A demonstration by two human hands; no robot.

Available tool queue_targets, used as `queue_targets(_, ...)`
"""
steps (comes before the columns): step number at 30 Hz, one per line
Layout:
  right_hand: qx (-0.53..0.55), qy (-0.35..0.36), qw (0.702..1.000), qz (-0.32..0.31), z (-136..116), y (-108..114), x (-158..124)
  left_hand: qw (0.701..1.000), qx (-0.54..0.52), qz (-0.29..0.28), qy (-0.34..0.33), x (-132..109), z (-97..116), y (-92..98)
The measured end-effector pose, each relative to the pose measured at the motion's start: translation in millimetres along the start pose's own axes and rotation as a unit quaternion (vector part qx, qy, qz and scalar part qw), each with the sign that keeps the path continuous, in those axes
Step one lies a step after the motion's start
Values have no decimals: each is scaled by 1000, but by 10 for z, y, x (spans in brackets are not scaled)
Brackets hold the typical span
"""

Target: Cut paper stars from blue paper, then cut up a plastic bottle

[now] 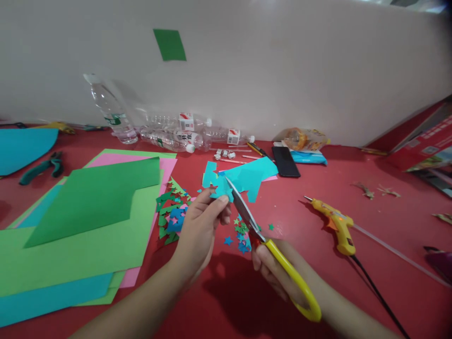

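Note:
My left hand pinches a small blue paper piece above the red table. In my right hand are yellow-handled scissors, whose blades point up and left into that blue piece. Below the hands lie small cut paper stars in blue and green. A heap of green and blue paper scraps sits just left of my left hand. A larger cut blue sheet lies flat behind the scissors.
Stacked green, pink and blue paper sheets cover the left. A yellow glue gun with a black cord lies right. Plastic bottles, a black phone, pliers and a red box line the back wall.

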State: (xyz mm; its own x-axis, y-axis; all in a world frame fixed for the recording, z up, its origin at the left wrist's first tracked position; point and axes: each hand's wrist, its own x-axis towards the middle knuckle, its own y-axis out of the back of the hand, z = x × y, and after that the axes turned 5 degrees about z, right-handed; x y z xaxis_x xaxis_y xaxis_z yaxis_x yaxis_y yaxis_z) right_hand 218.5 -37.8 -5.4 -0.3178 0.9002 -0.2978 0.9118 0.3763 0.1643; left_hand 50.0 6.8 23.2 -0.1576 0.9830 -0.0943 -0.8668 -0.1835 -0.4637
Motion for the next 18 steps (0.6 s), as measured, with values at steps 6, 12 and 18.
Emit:
queue_targets(6, -10, -14, 1000, -1, -55, 21, -2, 1000, 6, -9, -10, 32, 5, 22)
queue_targets(12, -16, -23, 1000, 9, -97, 50, 8, 999, 32, -24, -32, 61, 12, 71)
queue_targets(18, -18, -80, 997, 2, -170, 56, 8, 997, 60, -24, -50, 124, 102, 107)
